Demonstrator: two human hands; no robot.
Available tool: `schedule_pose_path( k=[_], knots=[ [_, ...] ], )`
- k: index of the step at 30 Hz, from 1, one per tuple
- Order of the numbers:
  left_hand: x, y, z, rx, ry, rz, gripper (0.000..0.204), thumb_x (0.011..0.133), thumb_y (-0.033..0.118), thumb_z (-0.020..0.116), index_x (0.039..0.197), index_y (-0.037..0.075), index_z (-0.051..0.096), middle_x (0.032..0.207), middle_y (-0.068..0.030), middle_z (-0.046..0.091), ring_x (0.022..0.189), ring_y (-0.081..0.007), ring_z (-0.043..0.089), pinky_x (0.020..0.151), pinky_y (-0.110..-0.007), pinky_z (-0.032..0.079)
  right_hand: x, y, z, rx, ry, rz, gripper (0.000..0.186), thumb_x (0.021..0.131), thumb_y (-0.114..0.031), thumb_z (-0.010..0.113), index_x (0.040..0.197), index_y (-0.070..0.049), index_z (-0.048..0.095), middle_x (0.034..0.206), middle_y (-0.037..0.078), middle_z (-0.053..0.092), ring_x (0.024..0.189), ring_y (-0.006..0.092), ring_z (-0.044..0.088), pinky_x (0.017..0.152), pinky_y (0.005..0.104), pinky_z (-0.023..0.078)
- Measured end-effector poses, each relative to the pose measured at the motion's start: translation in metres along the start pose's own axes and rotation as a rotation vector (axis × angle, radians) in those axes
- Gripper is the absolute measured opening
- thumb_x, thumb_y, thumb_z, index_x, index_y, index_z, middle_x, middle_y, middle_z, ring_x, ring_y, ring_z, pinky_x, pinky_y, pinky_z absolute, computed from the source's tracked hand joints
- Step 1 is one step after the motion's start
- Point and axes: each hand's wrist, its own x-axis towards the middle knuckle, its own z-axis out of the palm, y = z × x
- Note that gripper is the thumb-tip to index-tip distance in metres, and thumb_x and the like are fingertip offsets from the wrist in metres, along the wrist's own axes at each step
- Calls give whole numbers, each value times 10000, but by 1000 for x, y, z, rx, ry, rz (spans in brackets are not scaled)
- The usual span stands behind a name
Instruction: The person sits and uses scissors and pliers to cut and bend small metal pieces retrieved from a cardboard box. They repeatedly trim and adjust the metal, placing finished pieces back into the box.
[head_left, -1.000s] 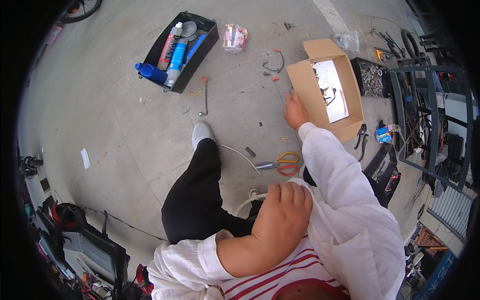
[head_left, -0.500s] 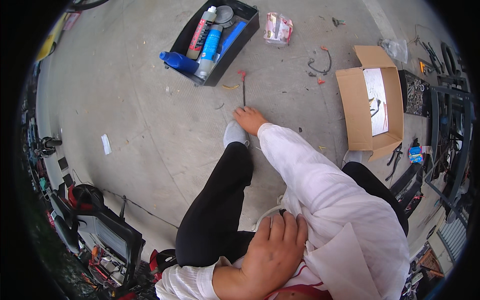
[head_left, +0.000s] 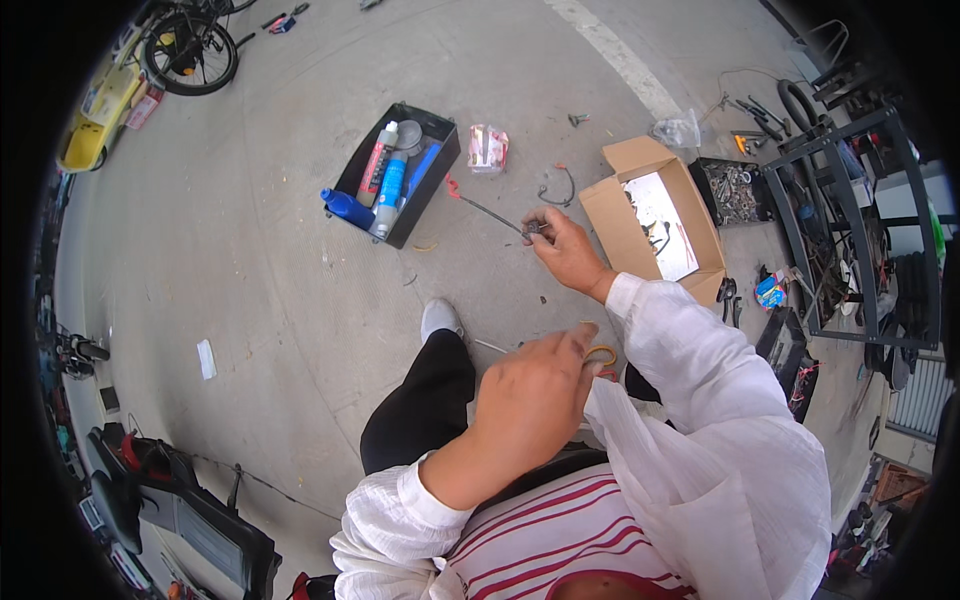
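So the red-ended dark cable (head_left: pixel 490 213) is held left of the cardboard box (head_left: pixel 612 222), its end pinched in the right hand's (head_left: pixel 568 250) fingers. Picking that one up looks done. Whether anything's gripped by the left hand (head_left: pixel 535 390), nearer the body than the box, can't be told. Dark parts (head_left: pixel 659 240) are already boxed; a second cable (head_left: pixel 574 185) is left lying just beside the box.
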Motion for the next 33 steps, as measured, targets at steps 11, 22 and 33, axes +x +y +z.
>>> schedule_pose_path(
  k=[11,22,33],
  knots=[
    [71,4,-21,-1162,516,-12,386,955,185,563,1259,-38,484,1108,-157,616,927,-180,648,773,-272,554,-129,-185,-98,-380,418,-541,243,828,79,546,1050,-12,586,973,110,601,834,179,592,719,285,483],
    [88,13,6,-1231,465,71,293,935,78,568,1218,10,536,1021,-90,647,891,-147,650,811,-260,561,-136,-172,-119,218,420,-217,189,952,-112,529,1025,40,615,840,81,643,722,129,619,660,250,493],
    [104,11,16,-1359,428,92,267,941,72,552,1204,28,544,1011,-84,647,888,-159,655,819,-280,563,-117,-162,-137,855,307,220,286,965,-314,529,904,-51,623,739,30,604,608,92,540,552,221,420]
  ],
)
